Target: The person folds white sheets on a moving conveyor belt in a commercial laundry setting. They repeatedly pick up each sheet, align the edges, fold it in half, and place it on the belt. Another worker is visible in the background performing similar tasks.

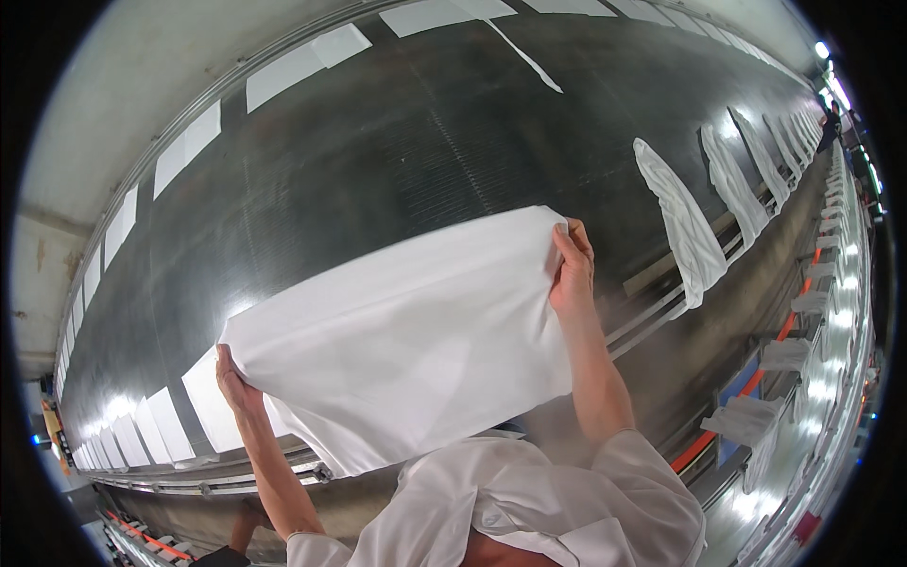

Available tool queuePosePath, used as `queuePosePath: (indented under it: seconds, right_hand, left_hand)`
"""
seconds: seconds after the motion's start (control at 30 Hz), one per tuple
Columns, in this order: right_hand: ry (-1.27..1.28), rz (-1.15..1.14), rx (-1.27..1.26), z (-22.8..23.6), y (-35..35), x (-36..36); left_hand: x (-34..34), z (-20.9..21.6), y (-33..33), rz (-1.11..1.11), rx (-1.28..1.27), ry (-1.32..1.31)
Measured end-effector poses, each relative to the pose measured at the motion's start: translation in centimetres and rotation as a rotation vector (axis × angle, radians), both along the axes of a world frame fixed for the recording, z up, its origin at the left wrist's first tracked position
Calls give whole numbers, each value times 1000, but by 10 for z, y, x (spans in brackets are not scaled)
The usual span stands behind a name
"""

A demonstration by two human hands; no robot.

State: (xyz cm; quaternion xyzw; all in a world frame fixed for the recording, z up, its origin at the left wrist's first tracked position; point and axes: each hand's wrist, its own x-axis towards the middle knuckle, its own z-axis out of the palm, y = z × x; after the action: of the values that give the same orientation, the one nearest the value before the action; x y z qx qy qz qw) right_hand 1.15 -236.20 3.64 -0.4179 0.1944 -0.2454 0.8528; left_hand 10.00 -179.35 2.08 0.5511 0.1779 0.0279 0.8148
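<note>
A white cloth (406,331) is stretched between my two hands, its far edge nearly straight and its near part hanging toward my body. My left hand (238,383) pinches the left far corner. My right hand (573,269) grips the right far corner, thumb on top. Below the cloth lies a wide dark conveyor belt (378,180). Just left of my left hand, another flat white cloth (206,402) lies at the belt's near edge. To the right of my right hand, a crumpled white cloth (675,222) hangs partly over that edge.
Several white cloths (189,146) lie along the belt's far edge, one with a thin strip (524,57) trailing inward. A metal rail (265,480) runs along the near edge. At right, cloths (746,420) hang beside an orange strip (694,452). Someone's arm (248,524) shows at lower left.
</note>
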Motion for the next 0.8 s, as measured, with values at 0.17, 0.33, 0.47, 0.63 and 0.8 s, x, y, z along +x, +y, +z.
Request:
queuePosePath:
  seconds: [0.17,0.33,0.47,0.63,0.8]
  right_hand:
    - [65,-10,-35,-36,16,1]
    - [260,-25,55,-89,38,-17]
    - [283,12,73,-107,48,-43]
    - [435,-42,-15,-100,58,-61]
    - [457,-53,-96,-95,64,-73]
  left_hand:
    - [-5,-49,12,-70,42,-10]
    - [-31,-89,27,-145,182,89]
    - [-43,-106,44,-87,142,151]
    - [-57,-108,69,-136,121,160]
    - [-68,-103,78,-206,227,159]
